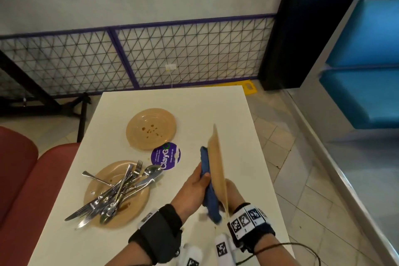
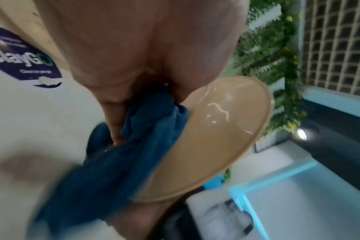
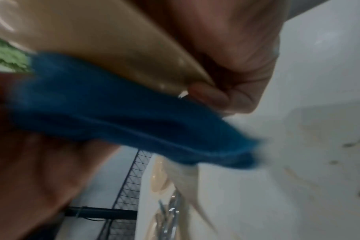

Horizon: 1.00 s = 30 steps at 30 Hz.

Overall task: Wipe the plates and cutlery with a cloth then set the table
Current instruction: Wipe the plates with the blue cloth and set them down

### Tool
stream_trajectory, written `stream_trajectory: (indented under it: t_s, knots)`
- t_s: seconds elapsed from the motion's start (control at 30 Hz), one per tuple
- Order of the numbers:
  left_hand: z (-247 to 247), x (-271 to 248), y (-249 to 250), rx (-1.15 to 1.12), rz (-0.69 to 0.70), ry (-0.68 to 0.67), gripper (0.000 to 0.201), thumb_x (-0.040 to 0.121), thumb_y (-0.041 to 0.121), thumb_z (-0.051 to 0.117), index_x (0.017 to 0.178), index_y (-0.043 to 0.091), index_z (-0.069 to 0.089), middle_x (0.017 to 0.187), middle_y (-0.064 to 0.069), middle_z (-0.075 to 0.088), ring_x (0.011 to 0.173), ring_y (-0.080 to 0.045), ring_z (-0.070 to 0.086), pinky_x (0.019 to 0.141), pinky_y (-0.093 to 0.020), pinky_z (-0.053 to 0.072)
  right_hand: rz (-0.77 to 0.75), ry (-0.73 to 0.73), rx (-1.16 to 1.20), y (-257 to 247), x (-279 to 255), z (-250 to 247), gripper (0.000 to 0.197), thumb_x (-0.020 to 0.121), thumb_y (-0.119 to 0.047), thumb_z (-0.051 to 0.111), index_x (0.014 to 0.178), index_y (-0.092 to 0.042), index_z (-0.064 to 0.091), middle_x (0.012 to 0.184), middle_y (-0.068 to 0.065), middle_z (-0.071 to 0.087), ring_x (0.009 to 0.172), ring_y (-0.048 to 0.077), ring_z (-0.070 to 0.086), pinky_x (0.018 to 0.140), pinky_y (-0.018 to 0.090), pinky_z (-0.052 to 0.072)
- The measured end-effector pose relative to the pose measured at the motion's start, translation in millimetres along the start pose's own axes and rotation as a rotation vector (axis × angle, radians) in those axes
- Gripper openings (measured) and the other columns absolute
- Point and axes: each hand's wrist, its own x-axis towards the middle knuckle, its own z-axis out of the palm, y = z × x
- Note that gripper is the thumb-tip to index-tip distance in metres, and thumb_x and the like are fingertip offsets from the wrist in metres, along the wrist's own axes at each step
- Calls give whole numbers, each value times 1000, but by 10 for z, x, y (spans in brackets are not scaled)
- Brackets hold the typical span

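Left hand (image 1: 195, 181) fingers are curled round a crumpled dark blue cloth (image 1: 208, 183), which is pressed against the face of a round tan plastic plate (image 1: 217, 162). That plate is held on edge above the white table (image 1: 216, 106), its lower rim pinched by the right hand (image 1: 232, 194). Left of the held plate lie a purple round sticker (image 1: 165, 156), a stained tan plate (image 1: 151, 128), and another tan plate (image 1: 138, 201) heaped with steel cutlery (image 1: 117, 193).
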Motion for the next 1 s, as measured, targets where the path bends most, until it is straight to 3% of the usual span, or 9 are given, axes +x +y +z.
stream_trajectory:
  t_s: [0.07,0.13,0.33,0.4,0.47,0.53,0.67,0.83,1.0]
  knots:
    - [-29,45,-33,-114,-124,11,33,106,14,41,135,18,56,121,-6,72,108,-19,69,88,-36,58,-33,108,-132,39,55,-93,60,95,-53,44,114,1,63,103,18,71,95,33,67,91,48,55]
    - [-127,45,-12,-130,-143,31,30,104,12,44,127,17,63,112,-5,76,98,-20,73,73,-33,57,-18,211,-45,95,87,-271,61,93,-57,48,110,0,61,103,17,69,97,35,64,91,48,53]
    - [-629,-43,-107,-230,-141,202,30,104,9,44,126,17,61,118,-15,72,101,-30,69,63,-29,57,-12,213,323,318,72,-728,26,100,-24,56,119,-7,58,112,17,68,103,35,65,88,49,56]
    - [-797,-54,-207,-275,-137,264,29,104,10,43,125,16,61,124,-22,67,110,-40,65,83,-44,59,5,224,316,367,76,-851,20,101,-22,53,117,-11,58,108,17,68,102,38,65,83,53,57]
    - [-944,-58,-332,-297,-136,325,28,105,12,42,125,16,61,125,-24,65,116,-45,62,104,-59,46,26,231,263,408,75,-909,17,101,-21,51,116,-14,56,107,16,67,99,39,66,76,54,59]
    - [-1026,-74,-405,-290,-127,358,29,105,12,42,126,16,61,123,-25,66,115,-47,62,105,-60,44,60,230,236,484,95,-913,19,101,-18,50,118,-16,55,109,15,66,99,36,65,71,50,60]
    - [-1070,-126,-416,-246,-126,399,24,104,5,39,116,9,60,116,-29,62,103,-49,60,93,-51,47,123,221,232,603,120,-802,23,99,-13,50,120,-18,55,111,16,67,100,37,66,74,54,61]
    - [-1229,-95,-546,-151,-153,454,28,105,13,46,126,26,57,127,-15,64,114,-34,62,107,-54,45,168,252,149,678,167,-666,20,93,-8,52,111,-14,59,102,17,69,94,37,68,75,52,61]
    - [-1422,-68,-544,-140,-156,408,40,106,20,43,139,42,43,132,5,57,122,-22,56,108,-56,43,229,245,-238,756,270,-651,30,87,-27,54,110,-8,61,96,13,69,89,34,68,79,53,60]
